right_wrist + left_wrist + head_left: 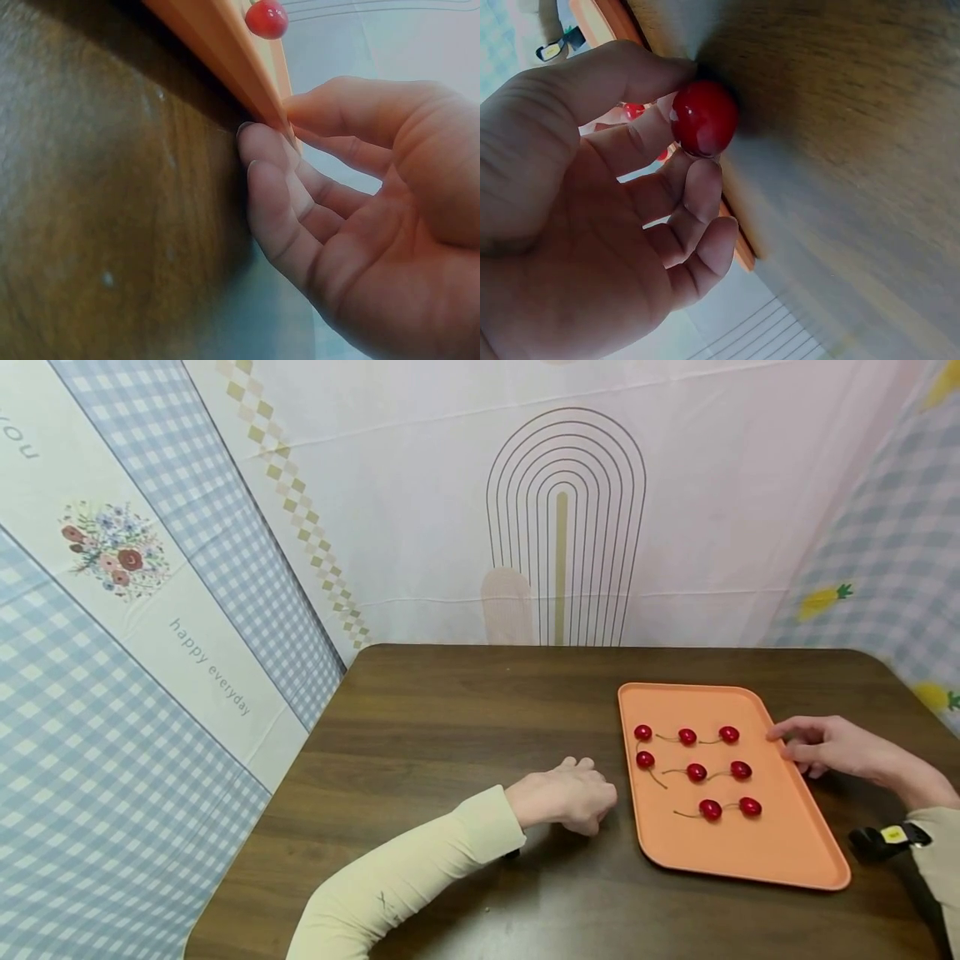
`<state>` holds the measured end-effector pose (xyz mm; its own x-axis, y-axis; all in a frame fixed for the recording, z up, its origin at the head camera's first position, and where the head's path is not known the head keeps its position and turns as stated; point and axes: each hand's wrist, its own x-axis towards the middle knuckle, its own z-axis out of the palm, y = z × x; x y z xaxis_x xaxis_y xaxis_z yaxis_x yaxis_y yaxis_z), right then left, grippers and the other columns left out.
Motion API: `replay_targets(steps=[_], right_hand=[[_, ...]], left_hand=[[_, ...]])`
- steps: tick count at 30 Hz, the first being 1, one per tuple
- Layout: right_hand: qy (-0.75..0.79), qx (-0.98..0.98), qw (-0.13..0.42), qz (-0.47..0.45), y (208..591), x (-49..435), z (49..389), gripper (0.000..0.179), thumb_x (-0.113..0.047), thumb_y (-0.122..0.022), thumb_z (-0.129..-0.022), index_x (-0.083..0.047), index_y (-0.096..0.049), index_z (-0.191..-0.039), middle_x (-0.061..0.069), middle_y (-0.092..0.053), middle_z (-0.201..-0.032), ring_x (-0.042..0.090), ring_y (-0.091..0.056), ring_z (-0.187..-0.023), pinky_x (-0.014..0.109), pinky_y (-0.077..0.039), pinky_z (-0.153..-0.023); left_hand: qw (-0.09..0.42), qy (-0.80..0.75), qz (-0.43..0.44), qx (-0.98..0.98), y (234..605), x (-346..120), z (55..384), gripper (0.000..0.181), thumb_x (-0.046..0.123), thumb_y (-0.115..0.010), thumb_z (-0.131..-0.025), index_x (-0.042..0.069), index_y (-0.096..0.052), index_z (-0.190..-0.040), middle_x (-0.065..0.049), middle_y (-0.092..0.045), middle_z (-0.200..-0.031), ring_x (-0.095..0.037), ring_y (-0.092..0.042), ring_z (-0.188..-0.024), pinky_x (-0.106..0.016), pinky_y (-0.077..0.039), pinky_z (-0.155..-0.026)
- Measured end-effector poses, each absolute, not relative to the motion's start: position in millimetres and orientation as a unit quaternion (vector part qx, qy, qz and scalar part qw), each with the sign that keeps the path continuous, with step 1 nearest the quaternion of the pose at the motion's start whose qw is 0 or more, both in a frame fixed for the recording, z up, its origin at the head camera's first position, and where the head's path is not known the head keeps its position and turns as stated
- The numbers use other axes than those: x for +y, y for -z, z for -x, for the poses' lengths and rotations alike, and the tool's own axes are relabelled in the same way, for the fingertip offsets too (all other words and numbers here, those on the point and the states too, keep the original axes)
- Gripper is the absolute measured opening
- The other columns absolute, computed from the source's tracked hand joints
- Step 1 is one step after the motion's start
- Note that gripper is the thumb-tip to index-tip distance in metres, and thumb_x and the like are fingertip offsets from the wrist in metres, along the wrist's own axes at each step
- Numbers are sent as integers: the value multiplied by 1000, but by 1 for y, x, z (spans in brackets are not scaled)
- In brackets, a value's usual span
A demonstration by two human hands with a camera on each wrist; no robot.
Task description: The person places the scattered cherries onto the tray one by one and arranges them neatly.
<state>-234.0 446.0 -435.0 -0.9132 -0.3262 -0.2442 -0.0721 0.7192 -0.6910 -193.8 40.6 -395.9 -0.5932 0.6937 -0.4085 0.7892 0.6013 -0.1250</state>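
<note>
My left hand (pixel 573 797) is low over the table, just left of the orange tray. In the left wrist view it pinches a shiny red cherry (pixel 705 118) between thumb and fingers, close to the wood; the hand's back hides this cherry from the head view. The tray (pixel 795 852) lies on the right half of the table. Several red cherries (pixel 709 810) with thin stems are spread over it in loose rows. At the tray's right edge, my right hand (pixel 847 747) grips the rim (pixel 255 82), thumb on top and fingers against the outer side.
The dark wooden table (pixel 420 718) reaches back to a white patterned cloth (pixel 420 527). A blue checked cloth (pixel 97 735) hangs along the left side, another on the right. A black strap (pixel 888 839) with a yellow label is at my right wrist.
</note>
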Motion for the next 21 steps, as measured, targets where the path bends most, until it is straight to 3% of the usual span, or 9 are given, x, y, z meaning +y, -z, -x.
replay_targets(steps=[4, 8, 17, 21], right_hand=[[358, 911, 176, 108, 435, 446, 234, 40, -19, -56, -100, 7, -48, -129, 3, -61, -87, 13, -60, -72, 30, -54, -64], [359, 911, 175, 107, 436, 447, 233, 39, -19, -56, -100, 7, -48, -129, 3, -61, -87, 14, -60, -72, 30, -54, -64], [356, 912, 173, 108, 435, 446, 234, 41, -19, -56, -100, 8, -48, -129, 4, -61, -86, 14, -60, -71, 30, -54, -64], [356, 912, 172, 111, 436, 447, 233, 41, -18, -56, -100, 8, -48, -129, 3, -61, -86, 14, -60, -71, 30, -54, -63]], left_hand=[[148, 174, -432, 873, 396, 46, 189, 3, 33, -67, -91, 32, -65, -93, 13, -64, -99, -14, -44, -93, -28, -33, -80], [134, 196, -438, 867, 395, 54, 183, 11, 32, -63, -94, 36, -64, -104, 13, -63, -107, -14, -43, -96, -29, -31, -81], [136, 197, -441, 865, 396, 61, 182, 2, 31, -61, -94, 33, -60, -93, 14, -63, -97, -13, -43, -90, -27, -31, -78], [151, 171, -442, 868, 392, 60, 190, 13, 32, -65, -91, 30, -59, -80, 14, -61, -84, -12, -44, -86, -26, -32, -75]])
